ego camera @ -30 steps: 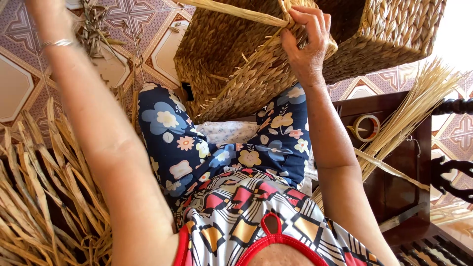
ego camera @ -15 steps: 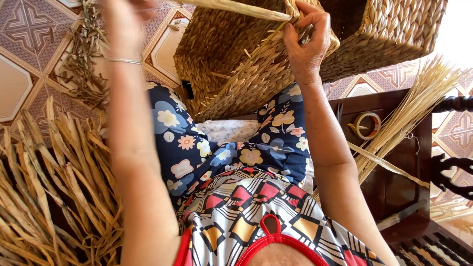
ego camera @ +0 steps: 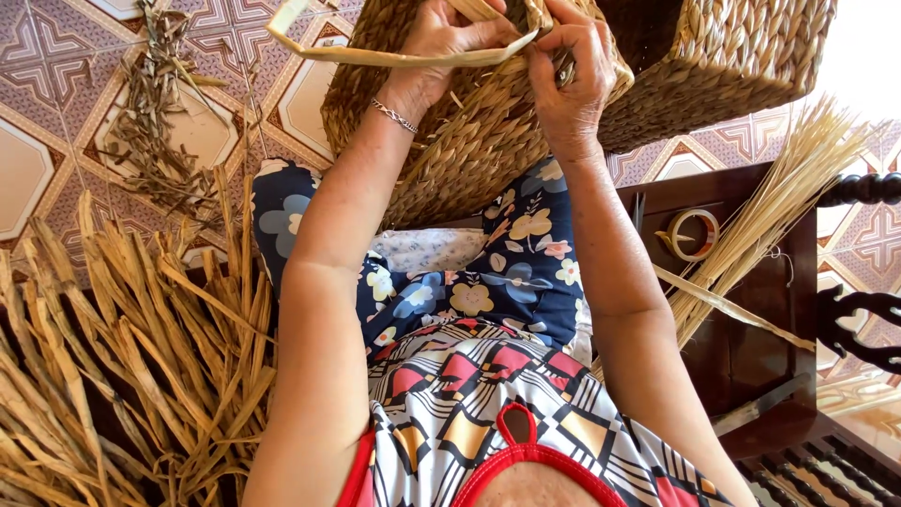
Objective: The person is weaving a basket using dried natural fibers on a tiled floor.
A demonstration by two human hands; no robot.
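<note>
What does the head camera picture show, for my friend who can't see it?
Two hands work at the rim of a woven basket resting on the person's lap: the left hand and right hand both pinch a flat dry strand. A heap of dried straw lies to the left on the tiled floor.

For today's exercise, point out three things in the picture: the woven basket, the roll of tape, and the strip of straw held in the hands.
Woven basket point(ego camera: 469, 160), head view, on its plaited side wall.
Roll of tape point(ego camera: 693, 234), head view, on the ring's rim.
Strip of straw point(ego camera: 375, 56), head view, on the flat stretch left of the hands.
</note>
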